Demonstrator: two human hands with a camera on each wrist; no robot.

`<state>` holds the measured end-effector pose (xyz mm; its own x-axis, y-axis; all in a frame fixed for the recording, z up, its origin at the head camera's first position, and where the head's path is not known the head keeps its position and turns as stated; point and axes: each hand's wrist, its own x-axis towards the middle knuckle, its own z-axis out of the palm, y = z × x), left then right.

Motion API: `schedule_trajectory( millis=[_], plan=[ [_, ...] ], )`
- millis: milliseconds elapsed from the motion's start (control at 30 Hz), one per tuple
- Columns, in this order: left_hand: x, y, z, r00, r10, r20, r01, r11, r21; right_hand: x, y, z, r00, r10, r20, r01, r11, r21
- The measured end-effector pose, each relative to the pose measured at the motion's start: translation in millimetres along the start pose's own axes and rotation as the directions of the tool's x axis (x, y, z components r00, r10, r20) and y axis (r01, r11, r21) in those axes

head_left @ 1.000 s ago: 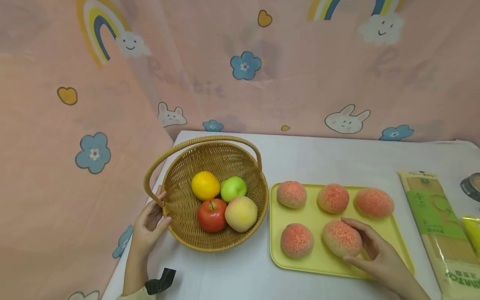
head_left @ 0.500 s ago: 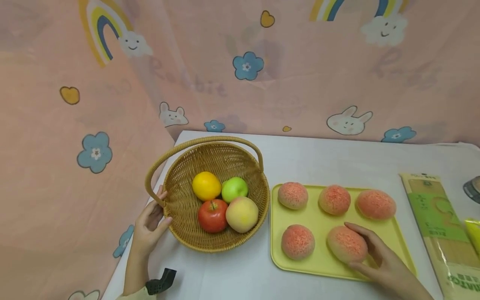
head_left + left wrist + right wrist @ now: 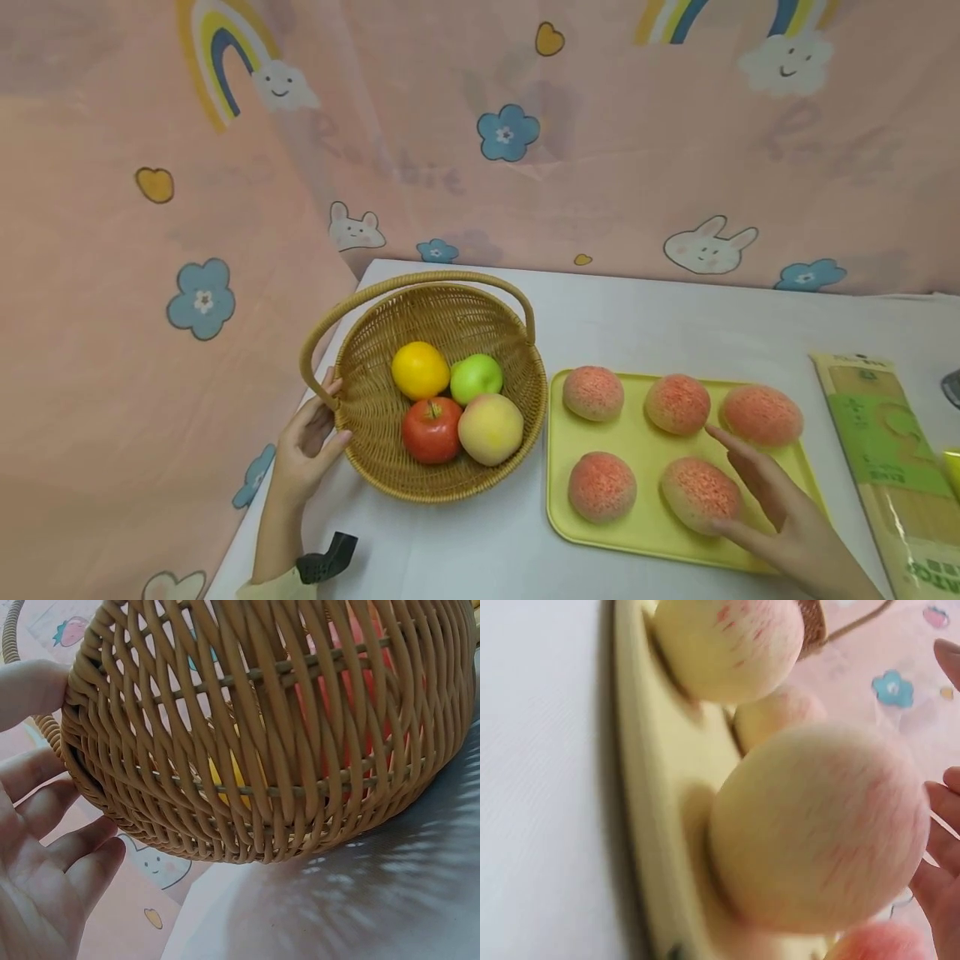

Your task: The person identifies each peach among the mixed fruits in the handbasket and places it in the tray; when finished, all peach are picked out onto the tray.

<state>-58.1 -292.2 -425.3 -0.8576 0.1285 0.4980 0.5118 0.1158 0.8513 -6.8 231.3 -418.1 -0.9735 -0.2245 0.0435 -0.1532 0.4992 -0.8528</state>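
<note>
My left hand [image 3: 303,446] holds the rim of a round wicker basket [image 3: 536,417] at the left foot of its handle. In the left wrist view the thumb [image 3: 26,691] lies on the rim and the fingers bend against the weave. Inside the basket sit a red apple [image 3: 432,430], a green apple [image 3: 476,379], a yellow-orange fruit [image 3: 420,371] and a pale yellow peach [image 3: 491,429]. On a yellow tray [image 3: 645,446] lie several pink-topped peaches. My right hand [image 3: 783,517] is spread beside the front right peach [image 3: 701,494], with a gap visible in the right wrist view.
A flat green-labelled pack of noodles [image 3: 885,442] lies right of the tray. Part of a yellow packet [image 3: 952,467] and a dark round object [image 3: 952,387] show at the right edge. A pink printed cloth [image 3: 600,150] hangs behind the white table [image 3: 465,550].
My right hand has let go of the front right peach and opened its fingers, after shifting that peach slightly right on the tray. The left hand stays at the basket; the head view drifts a little.
</note>
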Motion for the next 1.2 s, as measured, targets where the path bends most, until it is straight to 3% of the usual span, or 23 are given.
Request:
schedule_trajectory(
  millis=[167,267,433,600,733,833,933,1067,1200],
  plan=[
    [-1.1,-0.1,-0.3,1.0,-0.02,-0.01,0.021,1.0,0.022,10.0,-26,0,0.993,-0.115,0.019,0.114,0.993,0.003],
    [-1.5,0.5,-0.1,0.999,-0.034,-0.014,0.034,0.999,0.032,19.8,-39,1,0.974,-0.216,0.07,0.216,0.976,0.011],
    [-2.2,2.9,0.0,0.998,-0.057,-0.023,0.059,0.997,0.05,41.9,-59,5,0.888,-0.416,0.196,0.419,0.908,0.026],
    [-1.0,5.0,0.2,0.997,-0.068,-0.024,0.069,0.996,0.054,67.9,-81,14,0.808,-0.488,0.33,0.488,0.868,0.087],
    [0.3,5.8,1.7,0.998,-0.058,-0.021,0.058,0.998,0.035,91.8,-96,21,0.759,-0.486,0.433,0.491,0.864,0.11],
    [0.5,5.4,1.6,0.998,-0.053,-0.02,0.053,0.998,0.022,110.1,-104,28,0.746,-0.434,0.505,0.461,0.884,0.078],
    [0.9,4.3,0.9,0.999,-0.048,-0.013,0.049,0.999,0.019,127.9,-111,39,0.71,-0.453,0.54,0.482,0.871,0.097],
    [1.7,4.7,0.9,0.998,-0.056,-0.013,0.056,0.998,0.031,146.8,-121,54,0.679,-0.46,0.572,0.517,0.853,0.071],
    [2.0,5.9,2.3,0.999,-0.04,-0.022,0.041,0.998,0.038,163.1,-129,67,0.644,-0.441,0.625,0.515,0.854,0.073]
  ],
)
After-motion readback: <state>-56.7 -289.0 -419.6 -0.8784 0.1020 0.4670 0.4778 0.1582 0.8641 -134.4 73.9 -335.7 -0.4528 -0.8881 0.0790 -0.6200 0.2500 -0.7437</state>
